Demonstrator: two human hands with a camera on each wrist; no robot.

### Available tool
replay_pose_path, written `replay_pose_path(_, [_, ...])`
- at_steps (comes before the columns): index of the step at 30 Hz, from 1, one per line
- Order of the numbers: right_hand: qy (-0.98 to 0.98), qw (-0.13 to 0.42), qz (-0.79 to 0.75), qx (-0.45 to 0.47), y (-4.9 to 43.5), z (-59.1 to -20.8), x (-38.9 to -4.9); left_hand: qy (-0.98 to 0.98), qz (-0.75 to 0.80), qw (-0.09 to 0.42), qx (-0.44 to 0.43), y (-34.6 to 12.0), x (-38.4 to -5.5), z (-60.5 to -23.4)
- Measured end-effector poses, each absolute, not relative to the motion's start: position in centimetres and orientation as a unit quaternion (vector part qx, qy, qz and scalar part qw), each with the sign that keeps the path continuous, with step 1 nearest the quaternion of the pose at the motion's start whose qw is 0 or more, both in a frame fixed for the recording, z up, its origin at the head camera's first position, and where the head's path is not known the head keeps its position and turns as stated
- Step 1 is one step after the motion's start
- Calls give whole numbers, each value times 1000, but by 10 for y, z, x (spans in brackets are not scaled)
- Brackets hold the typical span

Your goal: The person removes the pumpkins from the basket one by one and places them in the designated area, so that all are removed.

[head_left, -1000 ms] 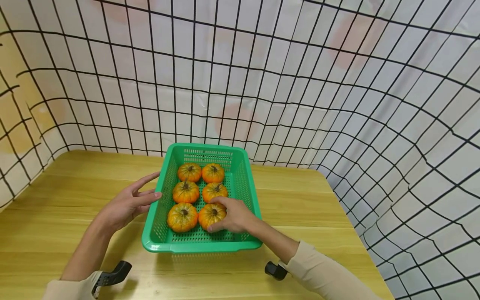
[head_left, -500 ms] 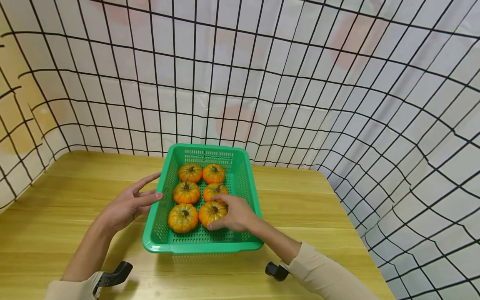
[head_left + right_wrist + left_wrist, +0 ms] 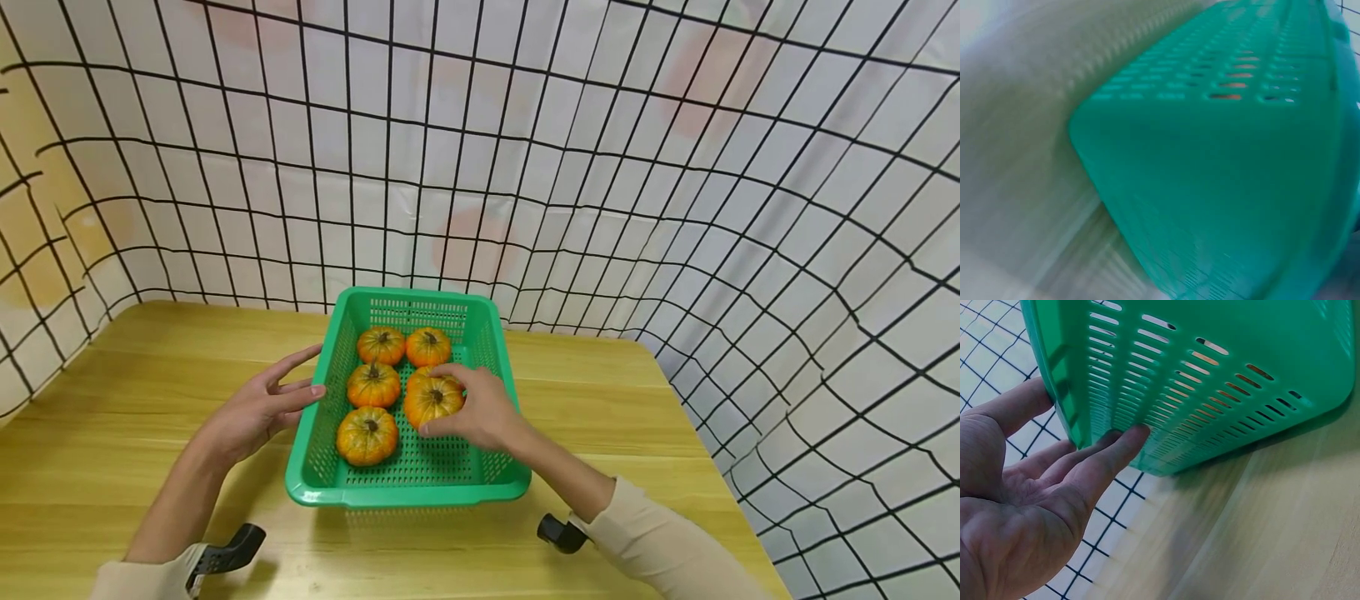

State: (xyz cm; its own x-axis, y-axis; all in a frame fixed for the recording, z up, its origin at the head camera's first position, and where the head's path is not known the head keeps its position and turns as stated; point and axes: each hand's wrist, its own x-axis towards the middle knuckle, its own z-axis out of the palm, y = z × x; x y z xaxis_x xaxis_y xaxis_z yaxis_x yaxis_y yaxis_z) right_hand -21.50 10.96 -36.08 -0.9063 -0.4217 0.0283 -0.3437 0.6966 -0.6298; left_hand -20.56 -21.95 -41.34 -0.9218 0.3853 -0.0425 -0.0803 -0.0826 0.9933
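Observation:
A green slotted plastic basket (image 3: 405, 497) holds several small orange pumpkins. Inside it, my right hand (image 3: 483, 408) grips one pumpkin (image 3: 431, 405) from its right side, thumb at the front and fingers at the back. That pumpkin overlaps the one behind it, which is mostly hidden. Three pumpkins line the left side, the nearest pumpkin (image 3: 367, 437) at the front left. At the basket's left side, my left hand (image 3: 258, 408) rests with fairly straight fingers. The left wrist view shows its thumb (image 3: 1025, 403) at the rim and its fingertips (image 3: 1138, 434) against the outer slotted wall.
The basket stands on a light wooden table (image 3: 600, 400). A white cloth with a black grid (image 3: 480, 150) rises behind the table and along both sides. A black wrist mount (image 3: 561, 533) sticks out under the right sleeve, another black mount (image 3: 232, 546) at the left one.
My right hand has moved the front right pumpkin back and slightly right, up against the one behind it, baring the front right basket floor. My left hand has stayed in place.

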Motion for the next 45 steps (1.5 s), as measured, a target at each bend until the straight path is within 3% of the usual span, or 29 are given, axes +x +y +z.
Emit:
replay_pose_path(17, [915,-15,-358,-184,140,-332,-225,665,726,135,109,-218,-206,-415])
replay_pose_path(45, [926,-61,-351,-122,191,-331,-232,667,727,101,131,-211,-204,-412])
